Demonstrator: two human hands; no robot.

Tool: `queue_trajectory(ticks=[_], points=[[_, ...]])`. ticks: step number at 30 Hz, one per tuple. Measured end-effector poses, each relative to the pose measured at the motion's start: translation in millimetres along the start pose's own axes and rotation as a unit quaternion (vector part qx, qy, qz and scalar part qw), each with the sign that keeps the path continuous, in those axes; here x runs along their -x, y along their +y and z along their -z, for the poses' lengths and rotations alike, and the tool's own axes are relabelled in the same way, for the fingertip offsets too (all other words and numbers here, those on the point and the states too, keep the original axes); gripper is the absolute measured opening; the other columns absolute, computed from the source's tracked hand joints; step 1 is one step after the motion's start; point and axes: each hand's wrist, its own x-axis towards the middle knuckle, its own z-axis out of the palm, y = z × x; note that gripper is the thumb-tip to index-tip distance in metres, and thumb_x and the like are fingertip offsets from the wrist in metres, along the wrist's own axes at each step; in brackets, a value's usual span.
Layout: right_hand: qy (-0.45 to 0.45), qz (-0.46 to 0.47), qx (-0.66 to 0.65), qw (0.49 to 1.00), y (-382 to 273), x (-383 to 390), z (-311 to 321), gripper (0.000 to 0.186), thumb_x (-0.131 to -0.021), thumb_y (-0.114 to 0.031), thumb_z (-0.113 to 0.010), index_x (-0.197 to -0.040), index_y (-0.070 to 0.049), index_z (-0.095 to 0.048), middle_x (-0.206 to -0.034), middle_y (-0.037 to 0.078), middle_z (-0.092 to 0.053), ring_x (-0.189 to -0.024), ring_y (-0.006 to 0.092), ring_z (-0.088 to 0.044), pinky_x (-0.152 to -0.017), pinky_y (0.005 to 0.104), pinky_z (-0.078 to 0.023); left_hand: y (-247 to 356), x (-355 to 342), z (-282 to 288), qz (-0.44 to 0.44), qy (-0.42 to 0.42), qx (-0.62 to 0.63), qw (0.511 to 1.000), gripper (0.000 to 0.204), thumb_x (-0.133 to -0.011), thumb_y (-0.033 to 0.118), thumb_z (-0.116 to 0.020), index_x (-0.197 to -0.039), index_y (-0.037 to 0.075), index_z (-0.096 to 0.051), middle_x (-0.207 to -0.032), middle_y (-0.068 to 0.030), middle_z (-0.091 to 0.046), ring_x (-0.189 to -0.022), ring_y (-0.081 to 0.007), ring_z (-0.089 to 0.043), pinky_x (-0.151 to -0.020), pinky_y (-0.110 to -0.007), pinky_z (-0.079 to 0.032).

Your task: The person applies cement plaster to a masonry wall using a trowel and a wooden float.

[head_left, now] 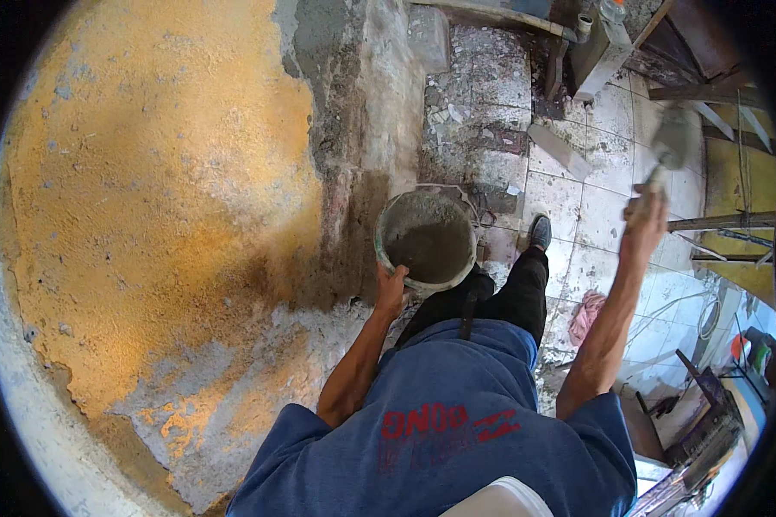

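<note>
Filling the left half of the frame, a rough wall (147,189) shows worn orange-yellow paint over grey render, with a bare grey cement strip (362,103) running down its right edge and a darker damp-looking patch beside the bucket. To the right, in the upper middle and right of the frame, lies a floor of pale square tiles (595,215) strewn with rubble, mortar crumbs and loose boards; a pink rag (585,314) lies on the tiles right of centre, and timber pieces and yellow panels crowd the far right edge.

At the centre of the frame the left hand (391,289) grips the near rim of a round bucket (427,239), fingers curled over its edge. The bucket holds grey mortar, and its open mouth faces up toward the camera, just beside the cement strip.

Toward the upper right, the right hand (645,220) is closed around the handle of a trowel (668,146). The tool's long axis runs from the fist up toward the top of the frame, leaning slightly right, with the blade end farthest from the person; the blade is blurred, so its exact shape cannot be told. It is held well apart from the bucket, above the tiles. A dark-trousered leg and shoe (539,231) stand between bucket and trowel.
</note>
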Motion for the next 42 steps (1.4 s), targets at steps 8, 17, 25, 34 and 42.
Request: queue_trajectory(ticks=[8, 17, 25, 34, 42], points=[[0.131, -0.022, 0.019, 0.991, 17, 26, -155, 0.048, -0.105, -0.043, -0.054, -0.128, -0.001, -0.049, -0.094, 0.013, -0.065, -0.067, 0.0121, -0.057, -0.056, 0.0258, -0.05, -58, 8, 69, -0.035, 0.009, -0.01, 0.999, 0.064, -0.09, 0.009, -0.062, -0.147, 0.008, -0.033, -0.128, -0.014, -0.055, -0.114, -0.0296, -0.059, -0.09, -0.048, -0.057], [-0.453, 0.024, 0.042, 0.89, 70, 290, -272, 0.044, -0.096, -0.022, -0.067, -0.133, -0.004, -0.053, -0.125, 0.025, -0.063, -0.113, 0.0451, -0.063, -0.095, 0.0487, -0.05, -79, 44, 91, -0.035, 0.051, 0.067, 0.996, 0.064, -0.086, 0.007, -0.061, -0.147, 0.003, -0.042, -0.136, -0.0131, -0.055, -0.118, -0.0269, -0.055, -0.1, -0.038, -0.046], [-0.629, 0.119, 0.24, 0.73, 43, 169, -140, 0.04, -0.096, -0.024, -0.067, -0.134, -0.013, -0.062, -0.11, 0.018, -0.069, -0.099, 0.0316, -0.069, -0.083, 0.0409, -0.056, -54, 44, 80, -0.069, 0.065, -0.026, 0.995, 0.064, -0.092, 0.005, -0.059, -0.152, 0.005, -0.038, -0.142, -0.0161, -0.051, -0.127, -0.0289, -0.052, -0.109, -0.042, -0.041], [-0.566, 0.421, 0.491, 0.511, 95, 227, -124, 0.042, -0.089, -0.008, -0.058, -0.129, 0.005, -0.058, -0.106, 0.023, -0.067, -0.094, 0.0329, -0.069, -0.072, 0.0421, -0.059, 8, 37, 0, -0.193, -0.011, -0.234, 0.953, 0.072, -0.094, 0.011, -0.057, -0.155, -0.01, -0.024, -0.156, -0.0307, -0.037, -0.145, -0.0386, -0.037, -0.118, -0.042, -0.03], [-0.699, 0.113, 0.359, 0.608, 60, 185, -88, 0.041, -0.088, -0.017, -0.066, -0.125, 0.002, -0.065, -0.082, 0.022, -0.068, -0.082, 0.0307, -0.074, -0.072, 0.0441, -0.058, 27, 51, -49, -0.282, -0.066, -0.254, 0.923, 0.079, -0.094, 0.011, -0.057, -0.16, -0.002, -0.016, -0.167, -0.0308, -0.005, -0.154, -0.0437, -0.016, -0.122, -0.043, -0.025]])
